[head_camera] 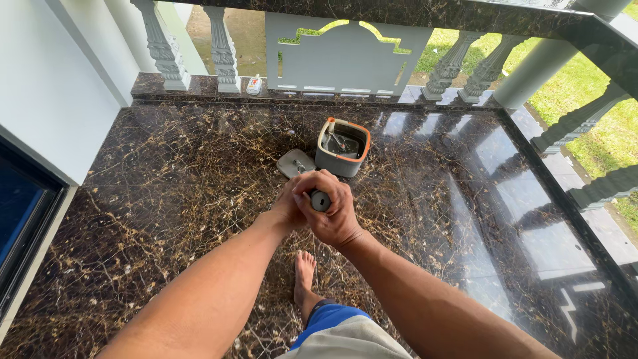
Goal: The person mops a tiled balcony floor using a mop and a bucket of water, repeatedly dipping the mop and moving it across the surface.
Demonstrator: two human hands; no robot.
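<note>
A grey mop handle is gripped at its top end by both hands, seen from above on a balcony. The right hand is wrapped fully closed around it; the left hand is closed against it from the other side. The flat grey mop head rests on the glossy dark brown marble floor, just beside a grey rectangular mop bucket with an orange rim. Steady downward pressure, with the pad kept flat, would likely serve best. Both forearms are extended forward, converging at the handle, above a bare foot.
</note>
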